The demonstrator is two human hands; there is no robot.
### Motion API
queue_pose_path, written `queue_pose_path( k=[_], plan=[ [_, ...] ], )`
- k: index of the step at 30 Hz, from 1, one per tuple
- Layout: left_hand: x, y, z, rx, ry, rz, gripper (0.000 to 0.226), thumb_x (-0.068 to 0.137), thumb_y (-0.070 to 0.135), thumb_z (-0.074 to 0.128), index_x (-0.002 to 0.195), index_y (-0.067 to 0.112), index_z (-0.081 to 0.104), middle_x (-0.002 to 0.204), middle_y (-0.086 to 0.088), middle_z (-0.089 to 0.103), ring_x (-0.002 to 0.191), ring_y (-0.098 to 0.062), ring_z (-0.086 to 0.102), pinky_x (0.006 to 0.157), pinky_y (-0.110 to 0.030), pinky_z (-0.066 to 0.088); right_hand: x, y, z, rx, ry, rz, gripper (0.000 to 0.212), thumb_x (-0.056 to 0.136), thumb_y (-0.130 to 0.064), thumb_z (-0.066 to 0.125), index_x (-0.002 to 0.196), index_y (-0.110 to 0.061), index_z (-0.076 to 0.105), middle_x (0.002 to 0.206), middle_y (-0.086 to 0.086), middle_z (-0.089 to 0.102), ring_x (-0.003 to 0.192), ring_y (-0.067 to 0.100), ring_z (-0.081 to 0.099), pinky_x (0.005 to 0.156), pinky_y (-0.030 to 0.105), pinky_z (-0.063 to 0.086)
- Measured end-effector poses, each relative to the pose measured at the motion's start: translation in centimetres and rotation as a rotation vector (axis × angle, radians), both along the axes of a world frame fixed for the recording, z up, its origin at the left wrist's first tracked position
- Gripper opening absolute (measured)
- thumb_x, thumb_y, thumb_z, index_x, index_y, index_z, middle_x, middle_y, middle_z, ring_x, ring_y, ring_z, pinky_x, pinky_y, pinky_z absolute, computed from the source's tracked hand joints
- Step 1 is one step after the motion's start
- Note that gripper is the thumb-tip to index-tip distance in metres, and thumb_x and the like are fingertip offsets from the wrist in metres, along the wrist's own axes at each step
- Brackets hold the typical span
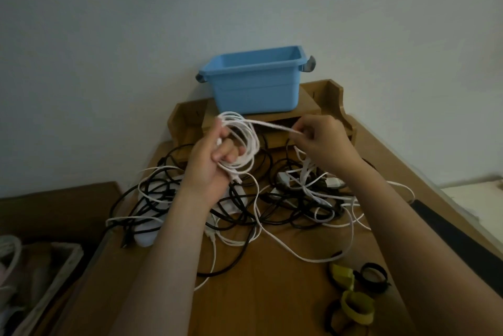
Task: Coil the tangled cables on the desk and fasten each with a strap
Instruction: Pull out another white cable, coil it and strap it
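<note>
Above the tangled cables (307,188), left hand (208,164) grips a white coil (249,142), right hand (324,142) pinches its strand (272,126); blue bin (255,90) behind.

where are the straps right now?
Head view, lower right: the straps lie clustered on the desk, yellow and black loops, nearer the person than the cable tangle and just left of the right forearm.

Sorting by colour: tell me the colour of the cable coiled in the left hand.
White; the cable in the left hand shows best in the head view.
</note>
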State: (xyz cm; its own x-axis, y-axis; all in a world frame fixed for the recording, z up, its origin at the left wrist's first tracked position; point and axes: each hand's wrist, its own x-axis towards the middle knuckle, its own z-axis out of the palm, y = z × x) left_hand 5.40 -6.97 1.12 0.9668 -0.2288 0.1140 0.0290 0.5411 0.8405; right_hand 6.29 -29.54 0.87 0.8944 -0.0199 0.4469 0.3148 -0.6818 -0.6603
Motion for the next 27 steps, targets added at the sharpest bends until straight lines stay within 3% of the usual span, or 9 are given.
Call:
queue_pose_path(
  k=[3,5,7,9,13,17,21,24,27],
  plan=[
    [0.5,0.8,0.8,-0.296,0.147,0.198,0.037,0.102,0.041,0.053,0.071,0.02,0.056,0.044,0.008,0.048,0.048,-0.006,0.053,0.088,-0.028,0.053,0.3,-0.5,-0.5,-0.153,0.106,0.0,0.004,0.098,-0.02,0.065,0.097,-0.021,0.068,0.077,-0.009,0.061,0.067,0.003,0.057,0.056,0.016,0.038],
    [0.9,2.2,1.1,-0.449,0.174,0.344,0.038,0.105,0.04,0.048,0.074,0.02,0.055,0.046,0.009,0.054,0.046,-0.004,0.059,0.077,-0.028,0.057,0.5,-1.1,-0.7,-0.208,0.17,-0.011,0.005,0.097,-0.02,0.066,0.093,-0.023,0.066,0.081,-0.008,0.061,0.07,0.004,0.058,0.057,0.017,0.038],
    [1.5,3.8,0.9,-0.603,0.174,0.425,0.034,0.106,0.038,0.049,0.081,0.018,0.059,0.061,0.008,0.066,0.055,-0.006,0.067,0.068,-0.026,0.059,0.5,-1.6,-0.8,-0.221,0.223,0.008,0.009,0.096,-0.02,0.068,0.09,-0.026,0.064,0.083,-0.008,0.063,0.074,0.005,0.06,0.058,0.017,0.04],
    [1.9,4.7,0.2,-0.626,0.169,0.504,0.025,0.107,0.036,0.047,0.102,0.017,0.062,0.087,0.004,0.078,0.078,-0.01,0.075,0.074,-0.028,0.06,0.6,-1.6,-1.0,-0.252,0.261,0.05,0.012,0.094,-0.018,0.07,0.09,-0.026,0.063,0.084,-0.009,0.064,0.076,0.006,0.062,0.061,0.016,0.043],
    [2.5,4.2,-0.7,-0.325,0.122,0.502,0.035,0.11,0.031,0.036,0.121,0.018,0.066,0.105,0.008,0.078,0.102,-0.004,0.071,0.09,-0.025,0.05,0.8,-0.8,-1.8,-0.239,0.262,0.152,0.012,0.093,-0.015,0.071,0.098,-0.023,0.063,0.088,-0.008,0.069,0.08,0.006,0.068,0.069,0.02,0.054],
    [2.6,2.9,-0.8,-0.052,0.028,0.566,0.031,0.104,0.021,0.053,0.132,0.011,0.058,0.11,0.0,0.078,0.109,-0.013,0.071,0.105,-0.035,0.047,0.4,0.0,-1.5,-0.311,0.189,0.231,0.011,0.095,-0.018,0.069,0.089,-0.026,0.065,0.084,-0.009,0.067,0.077,0.004,0.066,0.071,0.023,0.055],
    [1.6,1.7,-0.6,0.355,-0.13,0.506,0.017,0.105,0.017,0.051,0.119,0.012,0.06,0.098,-0.004,0.078,0.101,-0.019,0.073,0.1,-0.039,0.05,-0.3,0.9,-0.5,-0.342,0.164,0.366,0.014,0.094,-0.018,0.07,0.088,-0.03,0.067,0.085,-0.013,0.066,0.08,0.0,0.064,0.073,0.019,0.052],
    [0.7,1.1,-0.5,0.668,-0.256,0.367,0.018,0.106,0.021,0.05,0.11,0.015,0.067,0.094,-0.002,0.076,0.103,-0.008,0.068,0.092,-0.024,0.046,-1.1,1.5,0.5,-0.256,0.109,0.441,0.014,0.095,-0.019,0.069,0.09,-0.031,0.067,0.081,-0.016,0.065,0.08,-0.004,0.064,0.069,0.012,0.049],
    [0.1,0.6,-0.1,0.765,-0.376,0.189,0.015,0.105,0.015,0.05,0.112,0.014,0.063,0.084,0.0,0.071,0.086,-0.011,0.071,0.078,-0.017,0.052,-1.7,1.8,1.3,-0.111,0.031,0.45,0.008,0.096,-0.018,0.067,0.092,-0.024,0.07,0.08,-0.01,0.067,0.077,0.006,0.065,0.07,0.019,0.053]
  ],
)
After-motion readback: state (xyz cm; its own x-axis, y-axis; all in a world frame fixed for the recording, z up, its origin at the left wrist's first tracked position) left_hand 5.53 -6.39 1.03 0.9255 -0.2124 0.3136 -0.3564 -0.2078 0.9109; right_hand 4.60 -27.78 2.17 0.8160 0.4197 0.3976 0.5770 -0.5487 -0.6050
